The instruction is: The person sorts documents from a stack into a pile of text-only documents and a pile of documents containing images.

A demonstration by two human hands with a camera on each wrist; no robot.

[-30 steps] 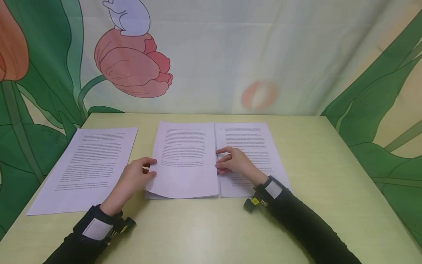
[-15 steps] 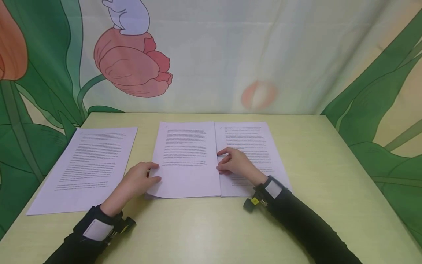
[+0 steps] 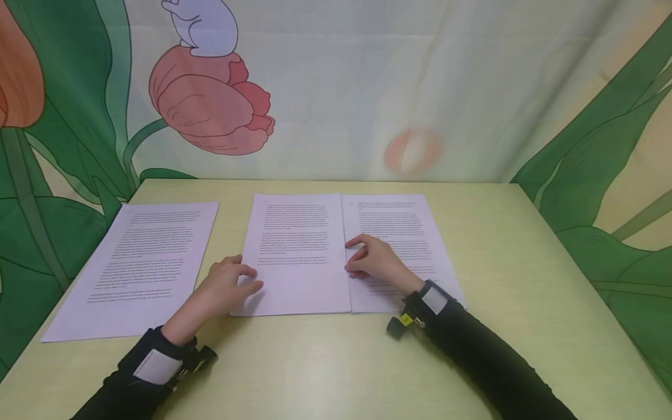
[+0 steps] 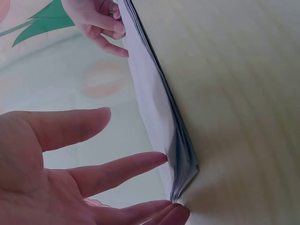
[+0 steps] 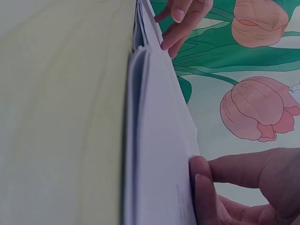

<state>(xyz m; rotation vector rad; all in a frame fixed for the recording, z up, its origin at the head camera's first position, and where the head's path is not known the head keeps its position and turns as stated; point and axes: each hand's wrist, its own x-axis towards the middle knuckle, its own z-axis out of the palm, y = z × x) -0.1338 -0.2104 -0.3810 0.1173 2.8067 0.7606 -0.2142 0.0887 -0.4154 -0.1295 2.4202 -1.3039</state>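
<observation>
Two stacks of printed paper lie side by side, the middle stack (image 3: 294,286) and the right stack (image 3: 404,216). At the middle stack's left edge is my left hand (image 3: 223,286), thumb spread from the fingers over the top sheet. In the left wrist view, its fingertips (image 4: 159,158) reach the edges of the sheets, which fan slightly at the corner. My right hand (image 3: 380,262) lies over the right stack, its fingertips at the seam along the middle stack's right edge. In the right wrist view, its thumb and fingers (image 5: 206,192) come close together beside the paper.
A third printed stack (image 3: 142,268) lies at the table's left, tilted and apart from the other two. The pale wooden table (image 3: 315,367) ends at a curtain (image 3: 336,105) printed with flowers and a rabbit. Wrist cameras are strapped over both dark sleeves.
My left hand has moved slightly right, from the middle stack's lifted left edge onto it. The top sheet's raised lower left corner now lies flat. My right hand has barely moved.
</observation>
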